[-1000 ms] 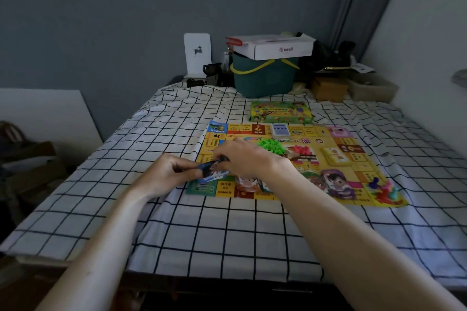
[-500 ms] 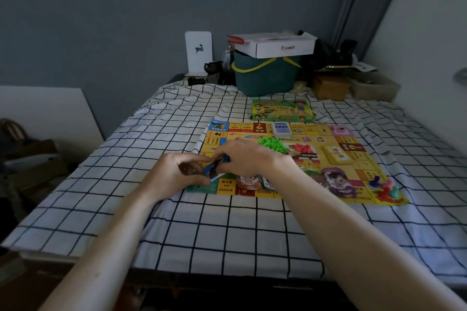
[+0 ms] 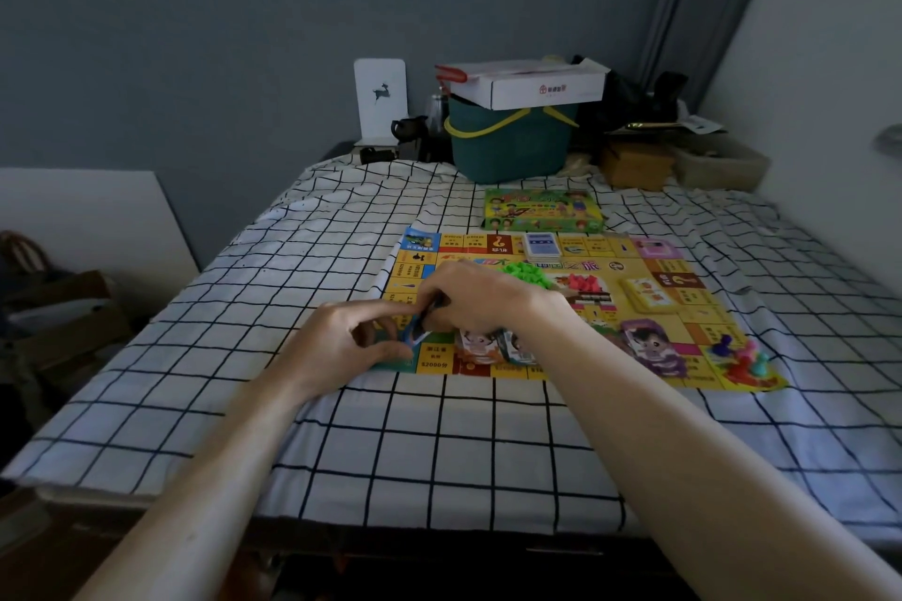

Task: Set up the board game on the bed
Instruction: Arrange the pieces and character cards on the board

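A yellow game board (image 3: 703,322) lies flat on the checked bed sheet (image 3: 439,444). Over its near left corner, my left hand (image 3: 346,342) and my right hand (image 3: 483,298) together pinch a small blue and white card (image 3: 417,332). Stacks of picture cards (image 3: 481,347) lie just below my right hand. On the board sit a green pile of pieces (image 3: 529,269), a red pile (image 3: 583,283), a blue card deck (image 3: 541,244), a yellow card deck (image 3: 646,295) and coloured pawns (image 3: 744,356). The green game box (image 3: 542,210) lies beyond the board.
A teal basket (image 3: 507,146) with a white carton (image 3: 527,83) on top stands at the head of the bed. Brown and clear boxes (image 3: 683,164) sit at the far right by the wall. The bed's left edge drops to cluttered floor.
Both hands stay over the board's near left corner with the small card between them. My left hand's fingers have shifted on it and the card has tilted slightly.
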